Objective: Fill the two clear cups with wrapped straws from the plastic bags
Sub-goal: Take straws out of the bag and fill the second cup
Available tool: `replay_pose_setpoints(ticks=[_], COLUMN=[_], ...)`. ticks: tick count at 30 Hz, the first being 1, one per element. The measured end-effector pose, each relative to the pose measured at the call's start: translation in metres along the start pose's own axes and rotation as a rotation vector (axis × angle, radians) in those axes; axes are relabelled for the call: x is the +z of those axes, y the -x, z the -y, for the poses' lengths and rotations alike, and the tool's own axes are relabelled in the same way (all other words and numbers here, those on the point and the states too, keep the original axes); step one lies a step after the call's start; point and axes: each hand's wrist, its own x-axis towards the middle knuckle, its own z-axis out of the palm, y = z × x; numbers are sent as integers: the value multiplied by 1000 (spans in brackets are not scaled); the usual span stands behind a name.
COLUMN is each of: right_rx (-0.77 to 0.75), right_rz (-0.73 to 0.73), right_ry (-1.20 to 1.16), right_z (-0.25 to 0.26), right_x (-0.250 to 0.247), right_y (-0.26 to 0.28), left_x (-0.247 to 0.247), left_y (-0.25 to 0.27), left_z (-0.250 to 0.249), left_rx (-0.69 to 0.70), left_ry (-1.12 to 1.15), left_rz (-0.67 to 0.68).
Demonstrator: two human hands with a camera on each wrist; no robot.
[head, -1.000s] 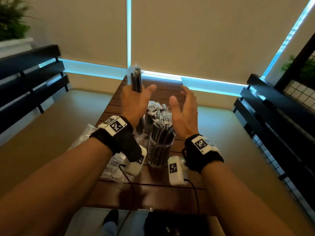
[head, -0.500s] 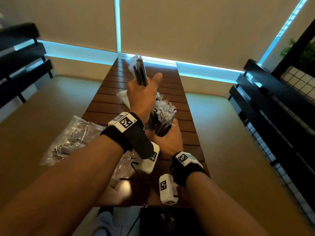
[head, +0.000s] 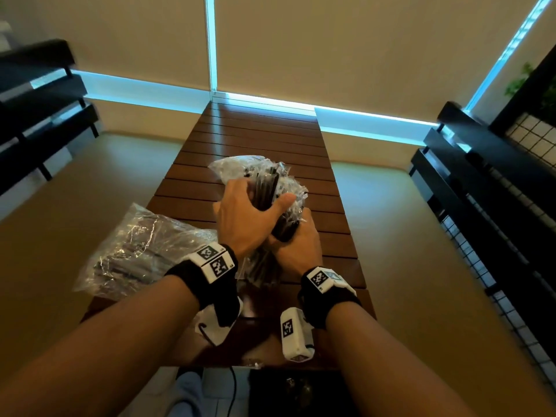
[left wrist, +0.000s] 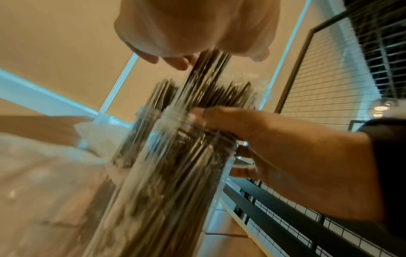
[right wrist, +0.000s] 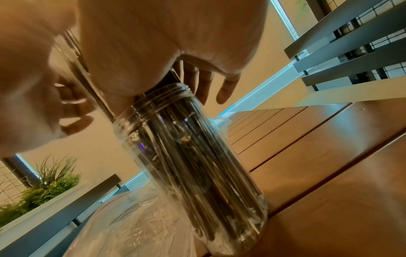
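Note:
My left hand [head: 261, 196] grips a bundle of dark wrapped straws [head: 267, 182] and holds it down over the near clear cup [head: 259, 269], which is packed with straws. My right hand [head: 298, 233] grips that cup at its rim. In the left wrist view the bundle [left wrist: 208, 69] hangs from my left fingers [left wrist: 175, 59] above the cup [left wrist: 175, 173], with my right hand [left wrist: 246, 132] round its top. A second clear cup [left wrist: 145, 132], also full of straws, stands just behind. In the right wrist view the near cup [right wrist: 197, 165] leans on the table.
A crumpled plastic bag [head: 141, 251] with straws lies at the table's front left, and another bag [head: 237, 167] sits behind my hands. The slatted wooden table [head: 261, 130] runs away from me. Black benches [head: 42, 115] [head: 481, 176] flank it. A planter [right wrist: 44, 187] stands to one side.
My left hand has come down with the bundle from high above to the cup's mouth. My right hand, open a second ago, has closed round the near cup.

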Motion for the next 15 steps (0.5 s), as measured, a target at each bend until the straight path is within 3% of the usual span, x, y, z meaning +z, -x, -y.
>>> replay_pose_setpoints(ticks=[4,6,8,12,15], right_rx=[7,6,7,-9,-16], right_rz=[4,18,31,23,49], right_ry=[-6,13,69,111,107], right_z=[1,-2,-4,-7,-3], right_x=[-2,-2,1,5,2], right_y=[2,3,3,5,5], left_x=[-20,-28,-29,-17,-8], left_y=[-16,-27,-32,-20,-5], left_z=[-18,-33,-44,-16,10], left_rx=[252,477,641,583,508], left_ry=[-81,-118,-224,-437,-422], left_rz=[-144,-92,52,411,482])
